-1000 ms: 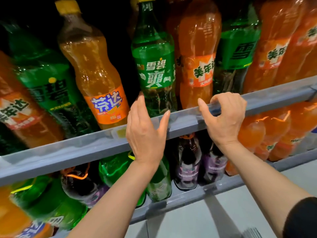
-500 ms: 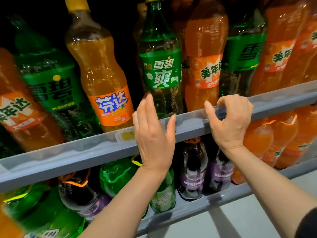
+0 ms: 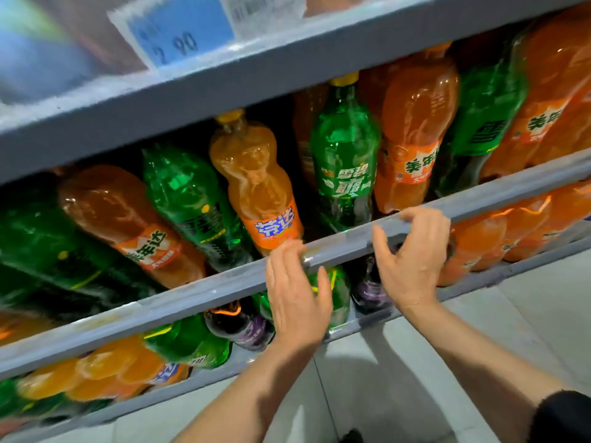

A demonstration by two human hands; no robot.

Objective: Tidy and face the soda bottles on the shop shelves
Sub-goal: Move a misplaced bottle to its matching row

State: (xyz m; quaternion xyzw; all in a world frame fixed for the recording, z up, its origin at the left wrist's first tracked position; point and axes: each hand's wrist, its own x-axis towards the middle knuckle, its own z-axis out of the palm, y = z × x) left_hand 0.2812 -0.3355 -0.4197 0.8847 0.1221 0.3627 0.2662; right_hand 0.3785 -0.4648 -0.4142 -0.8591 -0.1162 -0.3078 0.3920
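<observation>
Soda bottles (image 3: pixel 345 167) stand in a mixed orange and green row on the middle shelf, behind its grey rail (image 3: pixel 192 295); one orange bottle (image 3: pixel 256 187) leans left, label forward. Left hand (image 3: pixel 295 302) rests on the rail with fingers straight, holding nothing; right hand (image 3: pixel 412 254) curls its fingers over the rail. Likely good practice: release the rail, grasp a leaning bottle low on the body, stand it upright, then turn its label to the front.

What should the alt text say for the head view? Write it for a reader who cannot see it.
Two bare hands reach to a grey shelf rail: the right hand hooks its fingers over the rail, the left hand lies flat against it. Behind stand orange and green soda bottles, among them an orange bottle and a green bottle.
</observation>
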